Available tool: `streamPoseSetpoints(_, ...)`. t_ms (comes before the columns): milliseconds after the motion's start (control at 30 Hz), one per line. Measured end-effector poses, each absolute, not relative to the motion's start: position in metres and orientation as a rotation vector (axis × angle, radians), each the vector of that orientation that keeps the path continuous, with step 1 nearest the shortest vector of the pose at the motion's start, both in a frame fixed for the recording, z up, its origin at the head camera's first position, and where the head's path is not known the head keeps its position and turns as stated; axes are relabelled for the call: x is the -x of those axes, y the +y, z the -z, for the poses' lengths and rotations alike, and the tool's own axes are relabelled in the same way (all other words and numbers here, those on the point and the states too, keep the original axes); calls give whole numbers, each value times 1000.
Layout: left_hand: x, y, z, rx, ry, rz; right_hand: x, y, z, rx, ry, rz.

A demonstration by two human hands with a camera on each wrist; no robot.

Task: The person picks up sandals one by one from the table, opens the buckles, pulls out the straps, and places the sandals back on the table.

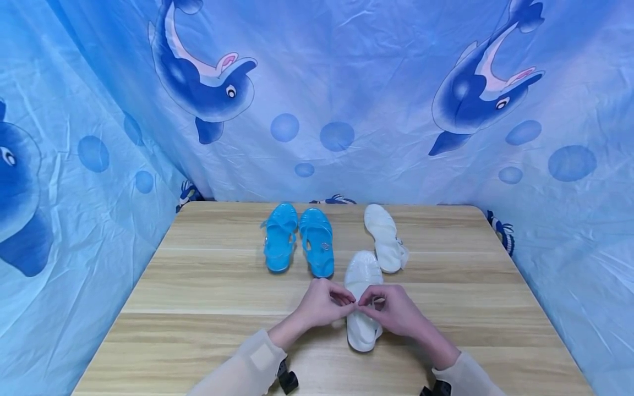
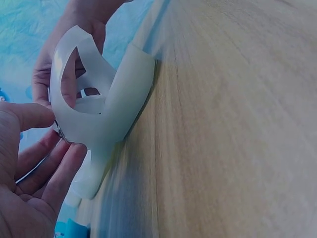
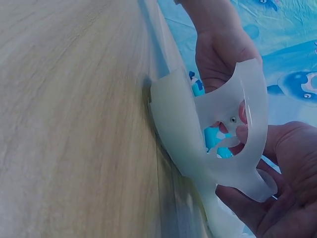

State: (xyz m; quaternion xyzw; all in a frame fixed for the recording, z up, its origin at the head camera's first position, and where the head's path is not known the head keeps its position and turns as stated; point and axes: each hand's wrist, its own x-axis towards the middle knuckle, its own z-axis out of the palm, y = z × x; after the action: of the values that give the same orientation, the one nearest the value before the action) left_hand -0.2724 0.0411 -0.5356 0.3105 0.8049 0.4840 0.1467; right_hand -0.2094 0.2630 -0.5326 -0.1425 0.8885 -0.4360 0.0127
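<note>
A white jelly sandal (image 1: 363, 269) lies sole down near the table's front, its toe pointing away from me. My left hand (image 1: 321, 303) is at the sandal's left side. In the left wrist view, its thumb and fingers pinch the small metal buckle (image 2: 60, 131) on the strap (image 2: 79, 121). From the right side, my right hand (image 1: 396, 312) pinches the sandal's strap, its fingertips close to the left hand's. The right wrist view shows the strap (image 3: 257, 114) looping above the heel, with the right hand's fingers around its loose end (image 3: 267, 186).
Beyond the hands, the other white sandal (image 1: 383, 236) lies at the back right. Two blue sandals (image 1: 280, 242) (image 1: 317, 242) stand side by side at the back left. The wooden table (image 1: 213, 330) meets a blue dolphin-print curtain (image 1: 391, 66) behind and at both sides.
</note>
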Motion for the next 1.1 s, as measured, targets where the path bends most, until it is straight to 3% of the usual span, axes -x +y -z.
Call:
streamPoseSetpoints(733,274,39,537,-914,2279,-1434,208,263,538,497,2843,1381)
streamPoseSetpoints(933,296,41,515,-972,2403,-1374,195,263,536,506,3145,1199)
streamPoseSetpoints(1100,329,77,495,-1006,2578,-1103,165,255,532,220,3153,1099)
